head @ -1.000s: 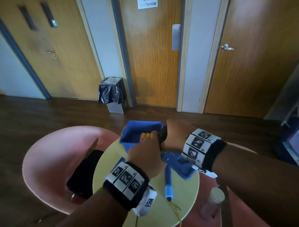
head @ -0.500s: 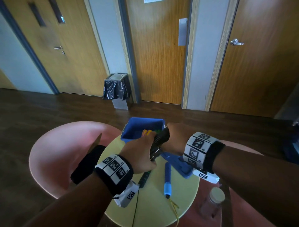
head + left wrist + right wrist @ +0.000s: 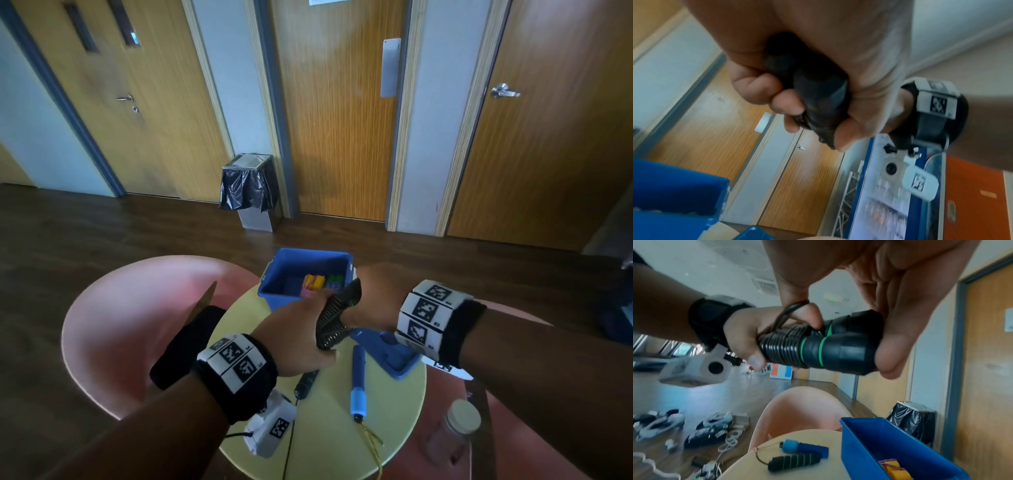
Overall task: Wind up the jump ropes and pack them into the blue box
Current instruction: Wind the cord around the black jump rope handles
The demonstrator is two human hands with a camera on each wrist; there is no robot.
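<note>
While the cord goes round the paired black handles, here is the call, view by view.

Head view, grip: left hand (image 3: 301, 337) curled round the lower end of the black jump rope (image 3: 334, 320); right hand (image 3: 371, 298) wrapped on its upper end, up in the air just in front of the blue box (image 3: 274, 286).
Head view, advice: I'd keep each turn tight and side by side, no slack.
Head view, waiting: a blue handle (image 3: 358, 385) and a black handle (image 3: 306, 383) lie on the yellow surface (image 3: 329, 442).
Left wrist view, look: fingers (image 3: 758, 86) clamped over a dark, blurred bundle.
Right wrist view, look: black handles with green rings, cord coiled in neat ridges; a loose loop (image 3: 788, 312) sits at the left thumb.
Right wrist view, box: yellow wound rope (image 3: 893, 467) already inside.
</note>
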